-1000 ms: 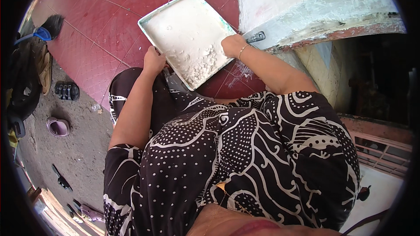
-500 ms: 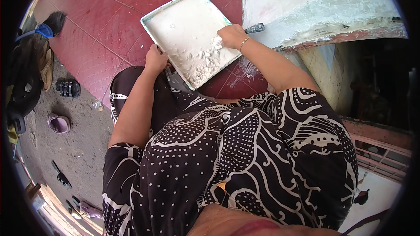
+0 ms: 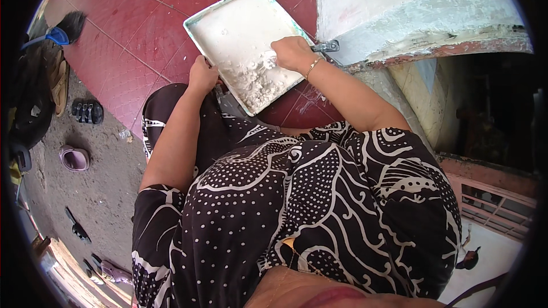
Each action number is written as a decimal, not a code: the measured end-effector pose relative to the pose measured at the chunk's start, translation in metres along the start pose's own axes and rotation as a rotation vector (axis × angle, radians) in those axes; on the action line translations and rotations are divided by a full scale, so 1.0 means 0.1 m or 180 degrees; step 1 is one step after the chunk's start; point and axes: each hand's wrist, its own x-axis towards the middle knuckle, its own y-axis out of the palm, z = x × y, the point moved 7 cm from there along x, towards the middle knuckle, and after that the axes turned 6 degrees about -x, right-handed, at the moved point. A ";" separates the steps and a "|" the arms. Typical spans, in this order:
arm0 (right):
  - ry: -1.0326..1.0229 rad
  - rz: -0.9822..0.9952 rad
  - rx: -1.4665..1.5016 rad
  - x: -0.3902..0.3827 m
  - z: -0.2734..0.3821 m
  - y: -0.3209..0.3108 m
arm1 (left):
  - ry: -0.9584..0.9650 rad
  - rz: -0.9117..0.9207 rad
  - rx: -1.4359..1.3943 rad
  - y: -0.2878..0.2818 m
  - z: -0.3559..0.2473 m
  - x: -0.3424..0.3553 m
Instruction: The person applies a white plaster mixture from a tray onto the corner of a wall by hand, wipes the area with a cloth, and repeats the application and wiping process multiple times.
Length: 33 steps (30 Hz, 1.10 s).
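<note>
A shallow rectangular white tray (image 3: 225, 4) with green-stained rims lies tilted on the red tiles. White paste (image 3: 257, 82) fills it, smooth at the far end and lumpy at the near end. My left hand (image 3: 202, 75) is closed on the tray's left rim. Over the tray's right part, my right hand (image 3: 292, 54) is closed around a hand tool whose dark grey handle (image 3: 326, 47) sticks out to the right. The tool's working end is hidden behind my fingers and the paste, so its exact kind does not show.
Red floor tiles (image 3: 137, 40) surround the tray. A white-smeared ledge (image 3: 416, 11) rises at the right, with a dark gap below. Off to the left are a blue-headed broom (image 3: 59, 36), a black sandal (image 3: 87, 112) and a mauve clog (image 3: 74, 158) on rough ground.
My right hand has moved left and slightly nearer with the tool, over the lumpy paste. The lumps have shifted a little. My left hand remains on the rim.
</note>
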 end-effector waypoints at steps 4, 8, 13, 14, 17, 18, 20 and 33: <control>0.0622 0.0015 -0.0131 0.21 -0.25 0.05 | -0.0039 0.0016 0.0003 -0.01 -0.01 0.01; 0.0406 0.0177 0.0291 0.14 -0.06 0.24 | -0.0068 0.0034 -0.0059 -0.01 -0.03 0.00; 0.0182 0.0249 0.0208 -0.08 0.05 0.27 | -0.0011 0.0009 0.0039 -0.02 -0.04 -0.01; 0.0287 0.0219 0.0200 -0.10 -0.04 0.25 | -0.0049 -0.0003 0.0061 -0.03 -0.03 -0.01; 0.0609 0.0269 0.0205 -0.14 -0.30 0.28 | -0.0117 0.0036 0.0033 0.00 -0.04 0.00; 0.0638 0.0302 0.0200 -0.13 -0.32 0.30 | -0.0113 0.0052 -0.0023 0.00 -0.04 0.00; 0.0698 0.0629 0.0044 -0.12 -0.31 0.40 | -0.0072 0.0017 -0.0023 -0.02 -0.07 -0.02; 0.0614 0.0044 0.1296 -0.04 0.84 0.25 | -0.0096 0.0071 -0.0018 -0.01 -0.02 0.02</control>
